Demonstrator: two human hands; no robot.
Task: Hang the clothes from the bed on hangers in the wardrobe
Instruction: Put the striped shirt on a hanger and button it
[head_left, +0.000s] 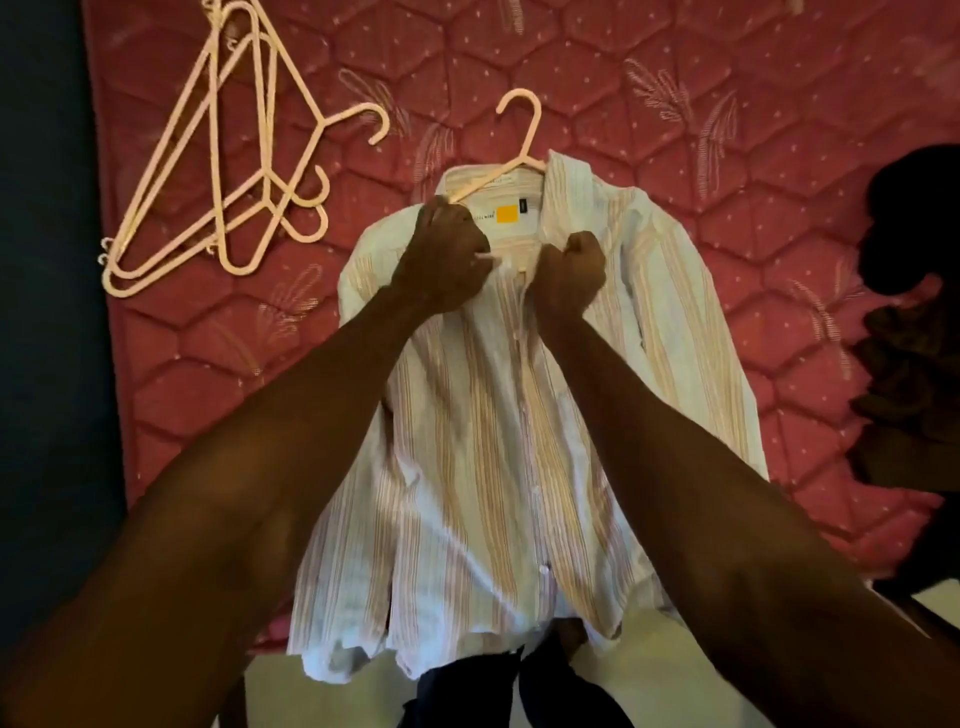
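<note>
A white shirt with orange and pink stripes (467, 426) lies face up on the red quilted mattress (675, 104), its hem hanging over the near edge. A pale pink hanger (524, 135) sits inside its collar, hook pointing away from me. My left hand (447, 254) grips the left front edge just below the collar. My right hand (571, 270) grips the right front edge beside it. Both fists meet at the top of the button placket.
Several spare pink hangers (223, 171) lie in a pile at the mattress's far left. A heap of dark clothes (914, 332) sits at the right edge. A dark wall or floor strip (47, 260) runs along the left.
</note>
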